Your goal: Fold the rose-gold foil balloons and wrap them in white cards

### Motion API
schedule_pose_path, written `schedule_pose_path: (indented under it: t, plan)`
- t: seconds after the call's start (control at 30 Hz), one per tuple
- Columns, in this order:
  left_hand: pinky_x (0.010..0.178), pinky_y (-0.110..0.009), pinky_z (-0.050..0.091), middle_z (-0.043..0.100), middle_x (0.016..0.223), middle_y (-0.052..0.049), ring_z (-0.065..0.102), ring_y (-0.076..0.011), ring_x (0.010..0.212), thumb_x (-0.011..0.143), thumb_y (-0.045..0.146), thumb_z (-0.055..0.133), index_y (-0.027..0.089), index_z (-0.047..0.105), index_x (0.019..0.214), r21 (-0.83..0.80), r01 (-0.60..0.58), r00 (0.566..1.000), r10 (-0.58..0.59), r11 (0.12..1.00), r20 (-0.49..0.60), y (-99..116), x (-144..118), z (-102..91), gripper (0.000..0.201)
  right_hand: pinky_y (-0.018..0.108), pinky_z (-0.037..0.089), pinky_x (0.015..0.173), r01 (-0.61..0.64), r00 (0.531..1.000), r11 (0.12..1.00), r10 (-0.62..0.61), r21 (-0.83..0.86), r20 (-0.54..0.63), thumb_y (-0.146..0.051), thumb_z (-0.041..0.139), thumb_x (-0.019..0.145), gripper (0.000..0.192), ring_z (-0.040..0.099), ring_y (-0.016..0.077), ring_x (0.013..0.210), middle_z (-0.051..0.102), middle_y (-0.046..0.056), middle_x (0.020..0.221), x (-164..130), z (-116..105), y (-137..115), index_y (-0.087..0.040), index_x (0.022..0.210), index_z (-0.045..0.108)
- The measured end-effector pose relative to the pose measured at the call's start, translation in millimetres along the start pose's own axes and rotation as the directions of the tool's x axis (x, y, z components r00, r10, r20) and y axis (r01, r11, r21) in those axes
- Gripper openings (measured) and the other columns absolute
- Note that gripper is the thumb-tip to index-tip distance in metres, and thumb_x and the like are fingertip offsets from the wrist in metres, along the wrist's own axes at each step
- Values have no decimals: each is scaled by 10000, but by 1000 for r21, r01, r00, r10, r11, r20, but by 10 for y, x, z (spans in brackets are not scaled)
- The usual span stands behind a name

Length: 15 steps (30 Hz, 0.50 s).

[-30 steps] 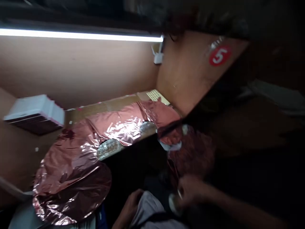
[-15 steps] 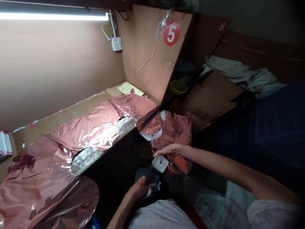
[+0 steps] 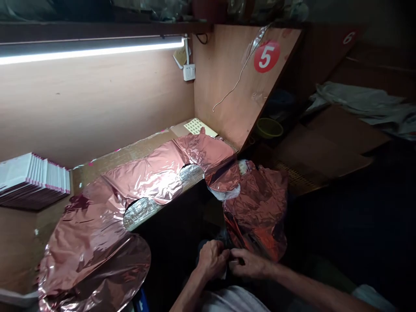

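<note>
At far left a stack of white cards (image 3: 35,180) leans by the wall; next to it a long pink foil piece (image 3: 94,225) lies along the table (image 3: 139,151), its long axis climbing from lower left to upper right; off the table, over the lap, the left hand (image 3: 211,260) has its fingers curled inward, their tips hidden, a whitish scrap (image 3: 224,274) showing just below; the right hand (image 3: 250,263) meets it, thumb and forefinger bent together; what either grasps, I cannot tell; the long foil lies ahead and leftward of the fingers, nearer the left hand; a crumpled foil bundle (image 3: 256,208) hangs just beyond the right hand, the nearer one, its length running roughly away from the fingers.
</note>
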<state>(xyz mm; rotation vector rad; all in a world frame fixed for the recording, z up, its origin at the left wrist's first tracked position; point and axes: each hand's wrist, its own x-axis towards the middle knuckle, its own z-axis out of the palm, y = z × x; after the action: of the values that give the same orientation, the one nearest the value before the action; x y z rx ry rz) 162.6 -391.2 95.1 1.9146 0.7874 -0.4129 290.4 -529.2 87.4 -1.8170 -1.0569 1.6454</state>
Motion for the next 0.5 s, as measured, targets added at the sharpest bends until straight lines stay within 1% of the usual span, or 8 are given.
schedule_pose_path:
  t: [0.07,0.1,0.13,0.2,0.27,0.4,0.43,0.5]
  plan:
    - [649,-291,304,587,705,-44,547,-190,759,808,288,518,169,649,728,97,3,1000,0,995,-22,50,-60,-55,194,356,515,873,177,984,980,-173,95,-46,-490,621,849,392,612,243,971,648,32,968,3,206,69,-208,1118,663]
    - [659,-296,309,613,746,-61,562,-203,791,819,293,511,169,663,762,136,-2,1000,4,991,-16,65,-85,-79,204,375,490,921,252,967,956,-243,148,-73,-507,577,884,421,593,250,1023,634,42,1045,7,284,91,-214,1180,631]
    - [660,-299,309,625,767,-71,571,-209,802,825,296,507,168,670,779,169,-9,1000,10,986,-2,74,-101,-99,212,387,474,945,294,955,937,-281,191,-89,-515,548,906,441,582,253,1048,619,49,1097,7,340,106,-214,1223,602]
    - [632,-298,292,623,739,-67,571,-201,758,821,293,507,166,669,753,216,-31,999,23,976,40,79,-102,-125,217,387,470,941,289,957,930,-277,225,-84,-512,516,933,452,581,245,1041,608,56,1120,-10,384,127,-209,1264,566]
    - [599,-294,261,600,682,-46,551,-177,694,813,294,514,170,658,703,242,-64,995,45,968,87,76,-66,-138,220,377,474,929,290,957,940,-284,180,-61,-479,490,954,431,580,234,1034,606,57,1105,-53,347,159,-208,1286,541]
    - [582,-276,245,576,642,-13,526,-144,656,820,325,539,174,656,684,248,-154,977,109,956,186,69,33,-132,234,352,479,919,398,917,916,-399,45,5,-352,472,955,364,577,216,1050,579,80,1168,-125,231,289,-197,1275,551]
    - [585,-272,253,579,645,-12,530,-145,661,823,328,544,174,660,691,247,-170,971,120,954,205,74,51,-121,233,354,475,929,389,921,921,-389,19,14,-318,497,933,352,578,220,1061,579,86,1184,-117,237,323,-192,1253,572]
    - [606,-269,279,593,670,-21,547,-157,692,828,321,545,172,669,717,248,-190,964,133,950,230,84,71,-85,223,384,465,959,297,955,954,-298,-25,-14,-264,558,874,335,581,246,1067,601,98,1173,-53,322,370,-177,1192,617]
